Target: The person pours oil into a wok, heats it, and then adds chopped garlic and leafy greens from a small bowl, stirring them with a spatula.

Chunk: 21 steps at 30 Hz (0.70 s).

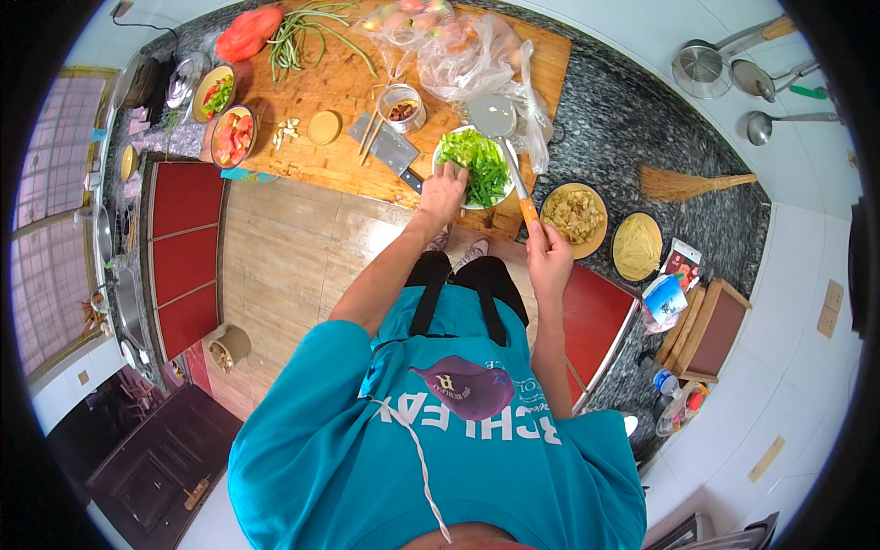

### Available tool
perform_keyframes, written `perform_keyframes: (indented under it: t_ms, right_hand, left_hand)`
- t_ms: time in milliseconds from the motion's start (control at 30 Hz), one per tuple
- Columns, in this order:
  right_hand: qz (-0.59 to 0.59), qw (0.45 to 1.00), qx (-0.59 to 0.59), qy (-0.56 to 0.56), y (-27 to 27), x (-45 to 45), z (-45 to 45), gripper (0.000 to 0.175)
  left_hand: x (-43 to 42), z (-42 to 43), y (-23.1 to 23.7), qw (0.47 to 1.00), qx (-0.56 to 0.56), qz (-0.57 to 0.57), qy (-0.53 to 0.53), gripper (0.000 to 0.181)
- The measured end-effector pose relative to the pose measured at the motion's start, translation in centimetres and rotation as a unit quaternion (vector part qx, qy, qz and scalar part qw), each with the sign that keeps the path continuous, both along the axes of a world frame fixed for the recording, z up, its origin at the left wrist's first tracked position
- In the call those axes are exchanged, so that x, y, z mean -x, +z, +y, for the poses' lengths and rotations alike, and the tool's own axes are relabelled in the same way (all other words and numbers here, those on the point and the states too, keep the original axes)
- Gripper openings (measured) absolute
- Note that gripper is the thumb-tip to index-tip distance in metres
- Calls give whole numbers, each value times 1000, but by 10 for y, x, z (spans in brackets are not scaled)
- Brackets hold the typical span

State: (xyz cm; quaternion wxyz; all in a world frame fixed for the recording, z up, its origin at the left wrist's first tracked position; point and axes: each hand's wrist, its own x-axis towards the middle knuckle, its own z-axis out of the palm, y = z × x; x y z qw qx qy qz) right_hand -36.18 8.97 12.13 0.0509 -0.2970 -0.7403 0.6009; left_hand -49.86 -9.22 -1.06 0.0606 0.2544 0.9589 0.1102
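My left hand [443, 192] rests with its fingertips in the chopped greens at the left side of a white plate [513, 189]; whether it pinches any is hidden. My right hand [548, 258] is closed around the orange handle of a metal spatula [515, 168]. The spatula's broad grey head lies at the plate's far edge, beside the chopped greens [487, 168]. Left of the plate, a cleaver [386, 143] lies flat, its black handle near my left wrist. Wooden chopsticks [371, 141] lie across its blade, next to a clear tub [401, 108] with dark red contents.
Plastic bags [474, 58] of produce lie at the board's back, near long green beans [302, 38]. Bowls of tomato pieces [234, 137] and chopped peppers [214, 94] stand left. A bowl of cooked food [574, 213], a bowl of pale strips [637, 246] and a straw brush [687, 182] are right.
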Motion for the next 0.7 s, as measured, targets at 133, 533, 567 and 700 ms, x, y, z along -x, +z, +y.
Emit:
perform_keyframes:
  t_ms: [133,533,567,700]
  right_hand:
    - [-4,1000,5,-7,2,2,-2,32]
    - [1,999,-18,-28,4,-10,-7,29]
    - [9,999,-34,-24,4,-16,-6,29]
    - [-19,997,-52,-59,22,-40,-15,27]
  left_hand:
    - [10,-4,15,994,-89,-59,38,27]
    - [13,-28,43,781,-477,-338,218,22]
    - [11,-30,46,747,-510,-358,231,21]
    - [1,-35,54,737,-517,-381,212,20]
